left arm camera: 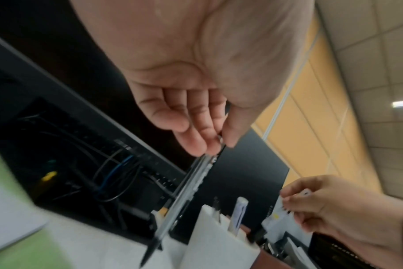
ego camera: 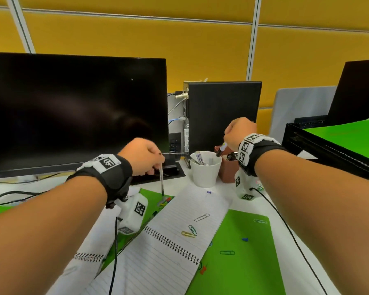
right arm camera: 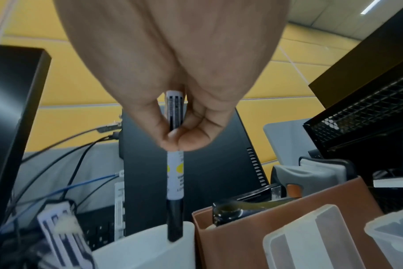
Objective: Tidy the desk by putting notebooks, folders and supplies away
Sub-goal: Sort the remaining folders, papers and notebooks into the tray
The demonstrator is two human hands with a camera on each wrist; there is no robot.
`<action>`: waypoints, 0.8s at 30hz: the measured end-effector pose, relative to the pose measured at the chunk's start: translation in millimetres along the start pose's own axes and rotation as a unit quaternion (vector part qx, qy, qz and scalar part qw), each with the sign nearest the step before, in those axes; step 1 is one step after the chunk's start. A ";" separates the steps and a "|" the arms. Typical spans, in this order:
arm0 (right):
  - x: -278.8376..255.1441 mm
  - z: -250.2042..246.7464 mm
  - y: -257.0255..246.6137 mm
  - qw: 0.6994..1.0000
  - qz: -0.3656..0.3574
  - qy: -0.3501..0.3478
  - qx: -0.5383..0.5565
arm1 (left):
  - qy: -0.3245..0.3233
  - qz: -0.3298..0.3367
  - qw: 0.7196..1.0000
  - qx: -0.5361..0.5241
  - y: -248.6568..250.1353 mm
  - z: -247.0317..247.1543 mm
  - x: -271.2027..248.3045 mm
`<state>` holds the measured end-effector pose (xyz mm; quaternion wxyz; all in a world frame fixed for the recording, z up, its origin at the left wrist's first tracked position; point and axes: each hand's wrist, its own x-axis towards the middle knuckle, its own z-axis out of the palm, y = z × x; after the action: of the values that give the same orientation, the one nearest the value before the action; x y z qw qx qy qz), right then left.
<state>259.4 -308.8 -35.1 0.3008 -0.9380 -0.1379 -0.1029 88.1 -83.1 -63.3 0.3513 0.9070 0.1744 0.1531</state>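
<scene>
Head view shows my right hand (ego camera: 239, 133) pinching a white marker (ego camera: 221, 149) with a black cap, tip down just above the white cup (ego camera: 205, 173). My left hand (ego camera: 142, 157) pinches a clear pen (ego camera: 162, 179), point down, over the green folder (ego camera: 151, 201). The cup holds maybe two or three pens; this is blurred. An open spiral notebook (ego camera: 168, 235) lies on the surface (ego camera: 228, 192), with paper clips (ego camera: 191, 231) on it.

You can't read the print on the marker (right arm camera: 175, 174) — it is blurred, and your fingers (right arm camera: 191, 138) cover part of its barrel. The brown box (right arm camera: 288, 227) hides most of its contents, and the left wrist view smears the surface (left arm camera: 65, 242).
</scene>
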 end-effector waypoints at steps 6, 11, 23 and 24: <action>5.9 32.8 -15.7 0.979 0.007 -0.136 -0.153 | 0.164 0.080 0.980 -0.082 47.7 -8.3 30.0; 5.2 58.1 -5.9 0.978 -0.029 -0.175 -0.110 | 0.168 0.119 0.977 -0.062 70.5 17.7 59.3; 12.6 41.6 16.5 0.983 -0.069 -0.167 -0.023 | -0.051 0.035 0.987 0.152 81.4 104.2 96.9; 13.4 41.9 17.8 0.984 -0.066 -0.167 -0.011 | -0.060 0.035 0.986 0.152 78.3 105.5 98.1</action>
<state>282.3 -295.2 -74.5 0.2554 -0.9342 -0.2466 0.0341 234.1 -157.4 -68.5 0.2138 0.9629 0.1422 0.0830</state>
